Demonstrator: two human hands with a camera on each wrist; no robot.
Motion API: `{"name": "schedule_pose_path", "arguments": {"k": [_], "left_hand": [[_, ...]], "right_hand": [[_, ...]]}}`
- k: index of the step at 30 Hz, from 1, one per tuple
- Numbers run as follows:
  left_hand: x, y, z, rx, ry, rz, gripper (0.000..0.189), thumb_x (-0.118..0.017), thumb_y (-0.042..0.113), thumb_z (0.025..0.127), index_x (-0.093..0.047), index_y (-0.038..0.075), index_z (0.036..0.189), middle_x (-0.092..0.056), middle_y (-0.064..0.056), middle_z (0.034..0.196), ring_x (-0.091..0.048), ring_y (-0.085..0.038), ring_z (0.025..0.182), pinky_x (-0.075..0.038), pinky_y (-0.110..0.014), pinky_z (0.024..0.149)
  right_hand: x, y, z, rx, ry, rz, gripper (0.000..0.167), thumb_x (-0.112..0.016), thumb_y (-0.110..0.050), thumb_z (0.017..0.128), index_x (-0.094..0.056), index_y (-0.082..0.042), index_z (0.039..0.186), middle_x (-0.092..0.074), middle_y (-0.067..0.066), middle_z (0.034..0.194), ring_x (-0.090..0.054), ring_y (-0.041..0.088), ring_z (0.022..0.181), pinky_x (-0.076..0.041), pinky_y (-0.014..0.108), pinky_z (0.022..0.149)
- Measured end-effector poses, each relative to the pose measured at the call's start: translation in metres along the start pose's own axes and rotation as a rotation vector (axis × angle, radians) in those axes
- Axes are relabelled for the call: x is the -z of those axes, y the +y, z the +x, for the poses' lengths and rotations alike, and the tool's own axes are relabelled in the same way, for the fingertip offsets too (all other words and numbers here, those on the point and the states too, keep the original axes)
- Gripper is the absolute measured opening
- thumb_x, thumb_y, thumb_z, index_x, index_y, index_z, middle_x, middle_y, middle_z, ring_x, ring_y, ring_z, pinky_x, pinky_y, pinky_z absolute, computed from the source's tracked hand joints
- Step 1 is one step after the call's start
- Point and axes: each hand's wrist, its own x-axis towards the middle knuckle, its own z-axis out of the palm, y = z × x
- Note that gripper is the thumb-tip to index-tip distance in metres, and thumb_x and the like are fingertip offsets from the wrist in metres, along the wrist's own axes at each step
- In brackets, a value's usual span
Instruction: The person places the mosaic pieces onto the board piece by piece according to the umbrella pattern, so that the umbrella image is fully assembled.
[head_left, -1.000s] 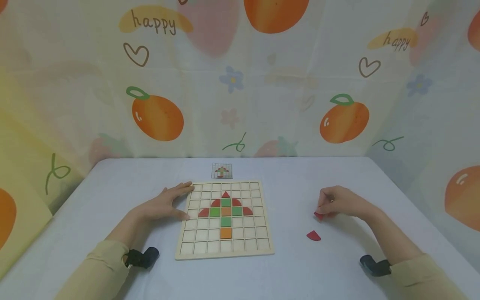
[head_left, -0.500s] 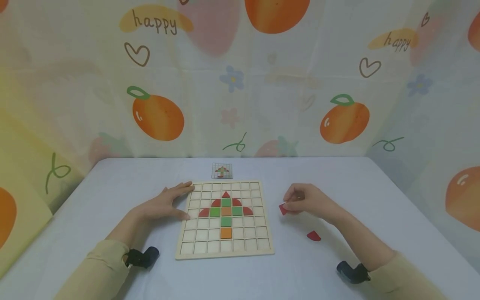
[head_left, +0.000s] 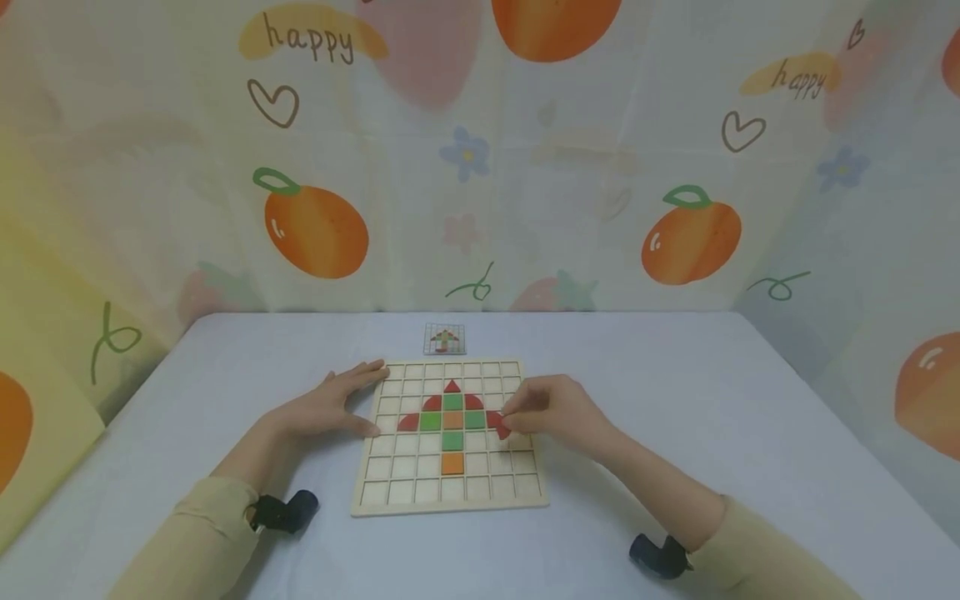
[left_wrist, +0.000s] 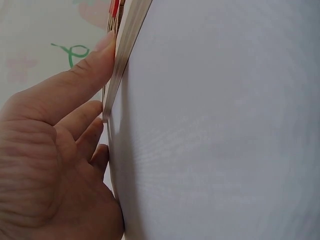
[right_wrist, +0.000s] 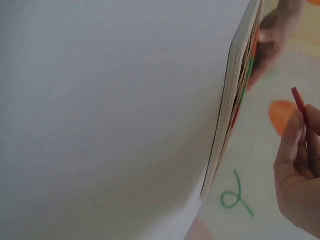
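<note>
A wooden grid board (head_left: 450, 509) lies on the white table, with red, green and orange pieces set in its cells in an arrow-like figure. My left hand (head_left: 330, 406) rests at the board's left edge, fingers spread and thumb on the rim. Between thumb and fingertips, my right hand (head_left: 558, 412) pinches a red quarter-circle piece (head_left: 501, 431) over the right side of the board. In the right wrist view that red piece (right_wrist: 298, 101) shows edge-on, held above the board. An orange square (head_left: 452, 463) sits lowest in the figure.
Behind the board lies a small pattern card (head_left: 445, 339) showing a similar figure on a grid. The right forearm crosses the table (head_left: 675, 375) on the right. A printed curtain (head_left: 540, 208) hangs behind the table.
My right hand has carried the red quarter-circle piece left from the table to over the board. The other loose red piece is now hidden behind the right forearm. My left hand stays put.
</note>
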Motion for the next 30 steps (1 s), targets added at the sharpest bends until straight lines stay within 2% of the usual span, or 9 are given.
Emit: {"name": "schedule_pose_path", "arguments": {"k": [5,10,17,23,30], "left_hand": [[0.001,0.002,-0.001,-0.007,0.005,-0.003,0.096,-0.079,0.035,0.076,-0.031,0.007,0.155,-0.015,-0.018,0.167,-0.006,-0.045,0.154,0.009,-0.070,0.119],[0.002,0.002,-0.002,-0.013,0.009,0.000,0.096,-0.079,0.034,0.076,-0.032,0.007,0.154,-0.015,-0.018,0.167,-0.006,-0.045,0.154,0.009,-0.070,0.119],[0.000,0.001,-0.001,-0.011,0.004,-0.003,0.096,-0.079,0.035,0.075,-0.031,0.008,0.155,-0.015,-0.017,0.167,-0.005,-0.045,0.154,0.009,-0.070,0.119],[0.000,0.001,0.000,-0.014,0.005,-0.004,0.096,-0.079,0.035,0.076,-0.031,0.008,0.155,-0.015,-0.018,0.167,-0.006,-0.045,0.154,0.009,-0.070,0.119],[0.001,0.002,-0.001,-0.007,0.003,-0.008,0.096,-0.079,0.035,0.076,-0.031,0.008,0.155,-0.015,-0.018,0.167,-0.005,-0.045,0.154,0.010,-0.070,0.119]], "right_hand": [[-0.017,-0.011,0.001,0.031,-0.025,0.021,0.004,-0.078,-0.019,0.083,-0.076,-0.017,0.086,-0.075,-0.002,0.087,-0.064,0.014,0.080,-0.055,0.028,0.073],[-0.030,-0.020,0.001,0.081,-0.019,-0.025,0.005,-0.078,-0.016,0.083,-0.077,-0.020,0.086,-0.076,-0.005,0.086,-0.064,0.012,0.083,-0.055,0.027,0.076],[-0.044,-0.024,0.000,0.057,-0.073,-0.065,0.008,-0.077,-0.016,0.083,-0.079,-0.023,0.086,-0.076,-0.009,0.087,-0.062,0.009,0.085,-0.052,0.026,0.076],[-0.051,-0.022,0.000,0.073,-0.124,-0.128,0.006,-0.079,-0.020,0.082,-0.081,-0.025,0.086,-0.077,-0.010,0.084,-0.063,0.005,0.083,-0.051,0.023,0.075],[-0.057,-0.018,0.001,0.058,-0.128,-0.179,0.005,-0.082,-0.024,0.080,-0.082,-0.024,0.085,-0.078,-0.011,0.082,-0.064,0.001,0.082,-0.050,0.020,0.077]]}}
